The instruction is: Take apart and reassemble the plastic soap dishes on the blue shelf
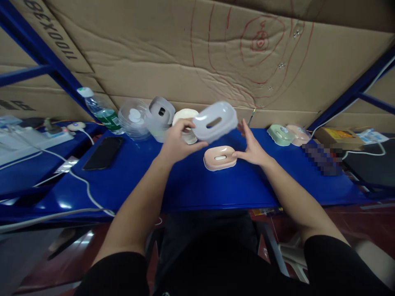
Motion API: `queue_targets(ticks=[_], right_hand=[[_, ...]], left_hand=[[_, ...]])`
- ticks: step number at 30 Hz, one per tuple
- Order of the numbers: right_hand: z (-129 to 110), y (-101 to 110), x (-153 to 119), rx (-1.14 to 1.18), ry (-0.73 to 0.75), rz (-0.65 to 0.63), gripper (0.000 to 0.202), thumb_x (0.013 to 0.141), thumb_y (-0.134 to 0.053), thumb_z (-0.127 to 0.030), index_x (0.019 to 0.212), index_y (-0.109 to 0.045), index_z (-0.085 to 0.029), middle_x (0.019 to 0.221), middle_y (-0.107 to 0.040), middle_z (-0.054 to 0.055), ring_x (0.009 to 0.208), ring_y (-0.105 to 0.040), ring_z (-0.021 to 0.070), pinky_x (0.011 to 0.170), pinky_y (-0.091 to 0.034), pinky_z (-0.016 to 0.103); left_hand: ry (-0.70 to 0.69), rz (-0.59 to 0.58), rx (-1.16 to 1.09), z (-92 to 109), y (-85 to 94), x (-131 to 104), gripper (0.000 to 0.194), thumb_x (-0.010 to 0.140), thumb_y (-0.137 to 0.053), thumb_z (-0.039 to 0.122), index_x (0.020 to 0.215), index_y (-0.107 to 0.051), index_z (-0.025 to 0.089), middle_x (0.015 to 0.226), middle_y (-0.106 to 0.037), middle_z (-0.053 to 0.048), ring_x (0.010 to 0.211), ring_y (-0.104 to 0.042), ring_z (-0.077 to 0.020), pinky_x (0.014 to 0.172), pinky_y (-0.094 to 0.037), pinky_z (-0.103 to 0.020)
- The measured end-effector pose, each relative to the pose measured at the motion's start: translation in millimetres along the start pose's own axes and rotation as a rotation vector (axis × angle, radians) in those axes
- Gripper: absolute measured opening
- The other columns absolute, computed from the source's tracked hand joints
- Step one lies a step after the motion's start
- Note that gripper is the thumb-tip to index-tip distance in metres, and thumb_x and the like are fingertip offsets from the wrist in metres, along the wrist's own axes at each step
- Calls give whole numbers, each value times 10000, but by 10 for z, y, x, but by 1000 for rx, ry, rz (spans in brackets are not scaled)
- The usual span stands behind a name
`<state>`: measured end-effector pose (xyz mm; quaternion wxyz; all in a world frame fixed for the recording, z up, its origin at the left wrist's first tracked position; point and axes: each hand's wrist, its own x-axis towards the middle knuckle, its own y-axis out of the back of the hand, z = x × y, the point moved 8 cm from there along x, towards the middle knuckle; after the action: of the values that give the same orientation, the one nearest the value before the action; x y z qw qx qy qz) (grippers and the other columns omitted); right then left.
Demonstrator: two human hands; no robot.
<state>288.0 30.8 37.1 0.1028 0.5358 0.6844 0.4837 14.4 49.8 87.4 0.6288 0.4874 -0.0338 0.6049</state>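
My left hand (180, 142) is closed on the left end of a pale grey rounded plastic lid (220, 121) with an oval slot, like a tissue box cover. It is held tilted above the blue table, slightly smeared by motion. Below it a similar pink plastic piece (212, 162) with an oval slot lies on the table; something white shows through the slot. My right hand (254, 146) is open, thumb and fingers apart, its thumb close to the pink piece's right end. Whether the thumb touches it I cannot tell.
Behind my left hand stand a cream container (185, 113), a grey slotted container (162, 109), clear round tubs (134, 119) and a water bottle (105, 113). A black phone (104, 153) lies left. Green (279, 135) and pink (298, 135) pieces sit back right, before the cardboard wall (154, 49).
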Motion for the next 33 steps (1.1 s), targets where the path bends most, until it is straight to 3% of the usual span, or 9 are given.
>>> queue_targets(ticks=[2, 5, 12, 19, 22, 25, 29, 31, 33], right_hand=[[-28, 95, -2, -21, 5, 43, 1438, 767, -652, -923, 1711, 209, -261, 1817, -148, 144, 1640, -211, 472, 1314, -256, 660], [-34, 102, -8, -74, 23, 16, 1303, 771, -693, -888, 1753, -70, -301, 1749, -341, 136, 1591, -320, 478, 1308, -273, 654], [43, -67, -20, -61, 101, -34, 1091, 723, -783, -851, 1615, -505, -288, 1521, -602, 156, 1400, -577, 423, 1210, -439, 645], [59, -134, -20, -65, 107, -54, 1088, 696, -814, -839, 1604, -522, -315, 1453, -612, 151, 1333, -619, 417, 1151, -503, 659], [52, -104, -6, -54, 109, -7, 1189, 710, -808, -835, 1690, -362, -333, 1539, -552, 162, 1426, -540, 447, 1190, -452, 688], [58, -81, 2, -2, 103, 22, 1264, 745, -790, -823, 1740, -160, -362, 1660, -433, 166, 1448, -522, 456, 1189, -455, 690], [108, -120, -8, 10, 73, 8, 1210, 803, -744, -813, 1739, -103, -393, 1703, -372, 159, 1386, -586, 445, 1163, -477, 707], [135, -165, -16, -4, 65, -12, 1181, 816, -735, -807, 1739, -136, -378, 1699, -375, 165, 1380, -592, 446, 1160, -472, 723], [155, -217, -21, -14, 60, -37, 1165, 822, -731, -803, 1738, -159, -366, 1691, -383, 169, 1388, -588, 446, 1159, -473, 726]], left_hand=[[-54, -155, -68, 159, -234, -67, 543, 754, -846, 515, 1120, -545, 250, 1370, -683, -95, 1233, -658, -260, 1036, -550, -406], [-79, -319, -56, 245, -457, -147, 491, 759, -856, 448, 1096, -570, 237, 1318, -706, -97, 1175, -677, -253, 1026, -551, -402], [-85, -505, 27, 114, -614, -191, 557, 717, -902, 511, 1110, -629, 226, 1140, -729, -83, 1062, -689, -290, 941, -546, -430], [-120, -543, 11, 52, -683, -236, 656, 707, -923, 501, 1223, -647, 204, 1186, -730, -112, 1050, -700, -291, 923, -552, -425], [-189, -464, -25, 94, -546, -181, 578, 759, -884, 504, 1206, -657, 217, 1208, -731, -102, 1099, -701, -281, 961, -556, -430], [-238, -204, -37, 77, -190, -42, 572, 762, -885, 539, 1182, -655, 226, 1250, -719, -89, 1184, -674, -281, 1047, -535, -450], [-54, 260, 113, -213, 314, 63, 577, 792, -856, 531, 1220, -610, 233, 1311, -669, -92, 1269, -607, -311, 1076, -504, -501], [56, 362, 195, -351, 383, 53, 583, 787, -856, 511, 1229, -601, 228, 1308, -661, -110, 1279, -593, -338, 1073, -488, -525], [134, 362, 271, -434, 334, 43, 598, 761, -876, 515, 1212, -620, 219, 1302, -675, -130, 1271, -594, -367, 1090, -454, -567]])
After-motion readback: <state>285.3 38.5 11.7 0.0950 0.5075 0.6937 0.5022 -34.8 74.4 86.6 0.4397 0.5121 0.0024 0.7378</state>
